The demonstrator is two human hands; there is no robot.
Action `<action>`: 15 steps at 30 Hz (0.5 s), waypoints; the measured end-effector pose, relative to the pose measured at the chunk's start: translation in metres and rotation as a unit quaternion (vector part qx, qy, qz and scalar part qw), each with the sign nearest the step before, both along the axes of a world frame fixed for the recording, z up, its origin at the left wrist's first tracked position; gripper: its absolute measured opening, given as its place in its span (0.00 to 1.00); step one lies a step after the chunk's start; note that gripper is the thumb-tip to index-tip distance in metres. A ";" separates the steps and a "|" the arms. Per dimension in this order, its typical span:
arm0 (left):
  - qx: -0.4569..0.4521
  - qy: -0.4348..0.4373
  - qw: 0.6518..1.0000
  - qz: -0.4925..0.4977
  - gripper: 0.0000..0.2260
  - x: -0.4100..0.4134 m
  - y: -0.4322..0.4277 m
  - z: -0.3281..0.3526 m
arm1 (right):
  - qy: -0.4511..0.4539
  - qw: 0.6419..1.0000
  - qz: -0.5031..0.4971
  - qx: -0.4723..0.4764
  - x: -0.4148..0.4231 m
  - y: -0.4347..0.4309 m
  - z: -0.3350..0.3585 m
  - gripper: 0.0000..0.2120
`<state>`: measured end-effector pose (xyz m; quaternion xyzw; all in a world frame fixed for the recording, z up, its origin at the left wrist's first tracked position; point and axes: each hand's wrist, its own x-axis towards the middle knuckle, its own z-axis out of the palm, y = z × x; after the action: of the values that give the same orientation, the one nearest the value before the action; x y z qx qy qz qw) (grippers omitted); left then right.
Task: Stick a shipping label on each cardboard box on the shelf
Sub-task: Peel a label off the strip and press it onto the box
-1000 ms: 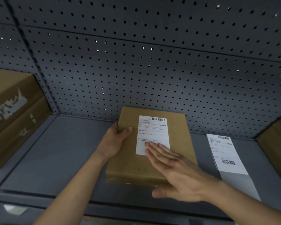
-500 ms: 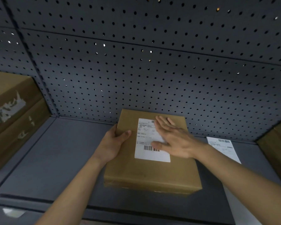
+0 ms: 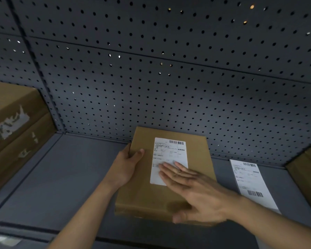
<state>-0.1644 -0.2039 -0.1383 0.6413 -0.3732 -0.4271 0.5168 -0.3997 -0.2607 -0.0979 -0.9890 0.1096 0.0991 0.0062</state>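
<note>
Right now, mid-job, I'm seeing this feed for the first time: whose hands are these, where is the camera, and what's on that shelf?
There is no machine here. These are a person's two bare hands, seen from one wide-angle camera worn on the head, looking forward and down. The left hand grips the left edge of the middle cardboard box, thumb on top. The right hand lies flat, fingers straight, on the lower part of the white shipping label on that box's top. The box sits on a grey shelf backed by a perforated panel. To its right, a second label sheet lies on the shelf. A left box with torn white remnants stands nearby, and part of a right box shows at the edge.
</note>
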 end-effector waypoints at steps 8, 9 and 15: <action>-0.005 0.006 1.000 0.003 0.07 0.001 0.000 -0.001 | 0.050 0.991 -0.123 0.028 0.038 -0.066 0.001 0.45; -0.004 0.005 1.000 0.004 0.07 0.002 0.000 -0.001 | 0.050 0.990 -0.129 0.026 0.042 -0.073 0.000 0.45; 0.003 -0.001 1.000 0.004 0.09 0.002 -0.001 -0.002 | 0.047 0.987 -0.150 0.034 0.055 -0.083 0.006 0.46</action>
<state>-0.1623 -0.2046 -0.1400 0.6448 -0.3699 -0.4255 0.5161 -0.3446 -0.3442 -0.0922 -0.9547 0.2537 0.1474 0.0499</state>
